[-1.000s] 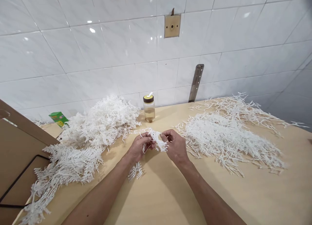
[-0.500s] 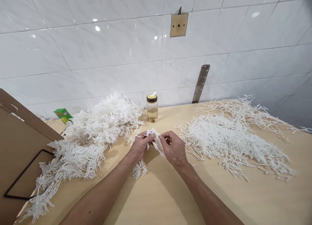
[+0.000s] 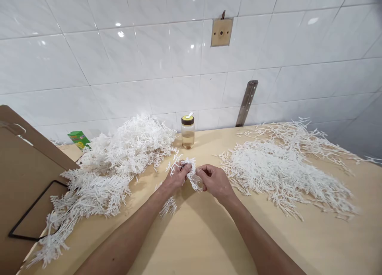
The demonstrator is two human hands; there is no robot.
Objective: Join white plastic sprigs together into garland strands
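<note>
My left hand (image 3: 176, 177) is closed on a white plastic branch sprig (image 3: 192, 179), pinching it between thumb and fingers above the table. Thin twigs (image 3: 175, 163) stick out behind that hand. At the sprig's right edge, my right hand (image 3: 217, 182) is closed in a pinch; whatever its fingertips grip is too small to make out. Below my left wrist hangs or lies another bit of white twig (image 3: 169, 206). A heaped pile of white branches (image 3: 128, 148) lies to the left, and a flatter pile (image 3: 283, 171) spreads on the right.
A lidded jar of pale liquid (image 3: 188, 134) stands behind my hands. Thinner bare white stems (image 3: 301, 136) lie at back right. On the left are a cardboard box (image 3: 32, 175), a black wire frame (image 3: 22, 215) and a green carton (image 3: 79, 139). A metal strip (image 3: 247, 103) leans against the tiled wall.
My right hand has drawn slightly right and down, opening a small gap from my left hand. More of the sprig shows between them. The left hand still holds it.
</note>
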